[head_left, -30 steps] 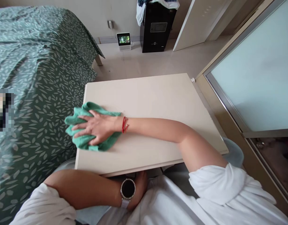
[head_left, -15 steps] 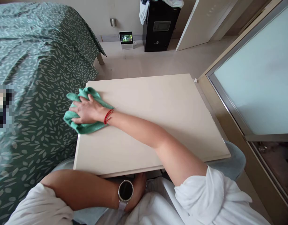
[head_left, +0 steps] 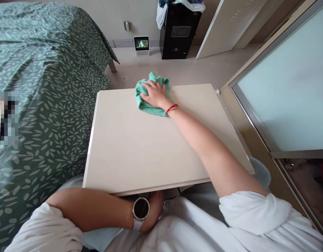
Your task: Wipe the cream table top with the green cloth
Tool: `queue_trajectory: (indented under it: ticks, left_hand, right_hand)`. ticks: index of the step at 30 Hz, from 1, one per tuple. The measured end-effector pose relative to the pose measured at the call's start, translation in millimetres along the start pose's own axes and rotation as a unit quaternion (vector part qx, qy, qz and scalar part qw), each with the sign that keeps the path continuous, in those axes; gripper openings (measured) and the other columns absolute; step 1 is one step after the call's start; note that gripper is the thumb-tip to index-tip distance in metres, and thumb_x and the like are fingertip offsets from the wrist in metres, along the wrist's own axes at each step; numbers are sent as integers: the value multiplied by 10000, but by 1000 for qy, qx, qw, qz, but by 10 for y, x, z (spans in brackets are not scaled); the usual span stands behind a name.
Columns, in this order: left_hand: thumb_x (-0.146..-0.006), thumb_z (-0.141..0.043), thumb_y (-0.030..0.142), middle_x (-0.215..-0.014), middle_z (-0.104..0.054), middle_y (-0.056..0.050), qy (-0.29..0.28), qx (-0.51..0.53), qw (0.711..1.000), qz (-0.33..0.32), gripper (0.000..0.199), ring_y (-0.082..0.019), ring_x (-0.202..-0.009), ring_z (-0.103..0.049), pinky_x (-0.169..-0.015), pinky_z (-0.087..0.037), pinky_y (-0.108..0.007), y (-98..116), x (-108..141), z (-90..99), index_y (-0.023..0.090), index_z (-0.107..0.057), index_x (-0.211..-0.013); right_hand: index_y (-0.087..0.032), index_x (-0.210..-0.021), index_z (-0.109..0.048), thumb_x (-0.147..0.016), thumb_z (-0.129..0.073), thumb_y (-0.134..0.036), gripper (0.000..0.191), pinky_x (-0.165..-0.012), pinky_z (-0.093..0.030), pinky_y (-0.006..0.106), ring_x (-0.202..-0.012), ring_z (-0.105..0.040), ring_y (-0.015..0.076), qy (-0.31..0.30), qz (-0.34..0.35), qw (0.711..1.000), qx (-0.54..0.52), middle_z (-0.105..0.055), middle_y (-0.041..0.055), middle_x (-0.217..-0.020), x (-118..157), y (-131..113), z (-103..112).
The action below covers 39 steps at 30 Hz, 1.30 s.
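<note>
My right hand point(head_left: 156, 94), with a red string bracelet at the wrist, lies on a green cloth point(head_left: 151, 111). Its fingers are spread and pressed flat on the crumpled fabric, not wrapped round it. The cloth rests at the far edge of a cream tabletop point(head_left: 140, 147), and part of it sticks out past that edge. Close to my body, below the near edge of the table, is my left hand point(head_left: 154, 213), with a round watch point(head_left: 140, 209) on its wrist. I cannot see its fingers.
To the left is a bed with a green leaf-patterned cover point(head_left: 58, 87). A small lit screen point(head_left: 141, 43) and a black cabinet point(head_left: 178, 38) topped with clothes stand by the wall. On the right are an open door point(head_left: 226, 28) and a frosted sliding panel point(head_left: 289, 94).
My right hand has moved the green cloth from the table's left edge to the right and away from me, up to the far edge. My left hand has stayed in place.
</note>
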<state>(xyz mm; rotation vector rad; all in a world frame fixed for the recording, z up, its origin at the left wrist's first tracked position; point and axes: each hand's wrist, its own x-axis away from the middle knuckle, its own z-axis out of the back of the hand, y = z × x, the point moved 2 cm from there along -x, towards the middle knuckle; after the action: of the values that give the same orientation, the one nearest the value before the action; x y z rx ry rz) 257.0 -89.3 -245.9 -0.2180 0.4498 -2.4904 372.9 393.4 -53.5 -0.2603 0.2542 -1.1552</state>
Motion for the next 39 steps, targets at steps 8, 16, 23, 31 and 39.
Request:
queue_trajectory:
  ticks: [8, 16, 23, 31, 39]
  left_hand:
    - [-961, -790, 240, -1237, -987, -86, -9, -40, 997, -67, 340, -306, -1296, -912, -1283, -703, -429, -141, -73, 132, 300, -1036, -1188]
    - [-1003, -707, 159, -1309, -982, -114, -19, -36, 998, -53, 452, -270, -1297, -923, -1274, -691, -357, -139, -73, 145, 274, -1025, -1302]
    - [-968, -826, 175, -1263, -985, -121, -10, 3, 999, -45, 376, -290, -1247, -935, -1269, -696, -358, -57, -28, 29, 258, -1029, -1273]
    - [-1004, -729, 69, -1165, -980, -115, 6, 14, 1000, -9, 371, -244, -1194, -923, -1250, -688, -321, -160, -66, 95, 204, -1023, -1186]
    - [-925, -789, 122, -1130, -978, -116, 5, 8, 1000, -29, 339, -290, -1164, -920, -1230, -713, -393, -132, -121, 91, 241, -1033, -1129]
  right_hand:
    - [-126, -1826, -682, -1299, -462, -512, 689, -1477, -319, 880, -1825, -471, 581, 55, -232, 970, 49, -557, 325, -1972, 619, 1414, 596]
    - [-184, -1944, -568, -1282, -463, -489, 737, -1402, -474, 886, -1825, -491, 604, 73, -318, 943, 67, -408, 286, -2076, 1504, 1656, 697]
    - [-264, -1879, -636, -1223, -488, -570, 739, -1239, -633, 854, -1619, -680, 592, 116, -259, 952, 117, -578, 268, -1962, 2951, 1462, 429]
    - [-252, -1888, -621, -1232, -462, -567, 745, -1188, -642, 873, -1524, -733, 599, 105, -286, 940, 151, -582, 285, -1948, 3637, 1141, 338]
    - [-212, -1938, -577, -1211, -513, -561, 809, -1380, -490, 889, -1771, -515, 638, 58, -300, 947, 97, -389, 272, -2094, 2207, 1419, 534]
